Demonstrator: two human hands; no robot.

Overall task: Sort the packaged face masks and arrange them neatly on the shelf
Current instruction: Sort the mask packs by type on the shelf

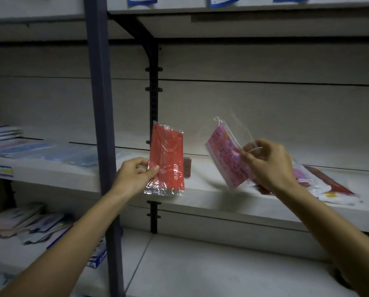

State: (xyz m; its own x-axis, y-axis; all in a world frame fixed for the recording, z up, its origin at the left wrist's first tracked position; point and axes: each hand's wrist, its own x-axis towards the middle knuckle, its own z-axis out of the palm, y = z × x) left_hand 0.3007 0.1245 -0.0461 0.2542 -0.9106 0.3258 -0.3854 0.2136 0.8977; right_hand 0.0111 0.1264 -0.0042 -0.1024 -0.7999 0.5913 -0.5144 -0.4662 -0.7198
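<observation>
Held upright in the left hand [136,171], thumb pinching its lower left edge: a red mask packet [166,160] in clear crinkled wrap, white lettering running sideways near the bottom. Gripped tilted in the right hand [267,162], fingers curled round its right side: a pink patterned mask packet [226,155], white ear loops showing through the clear sleeve. Both raised just above the white shelf [211,189]. Lying flat on that shelf at right: more packets [329,186], red, pink and white.

Head cam, close, facing shelf [222,202].
</observation>
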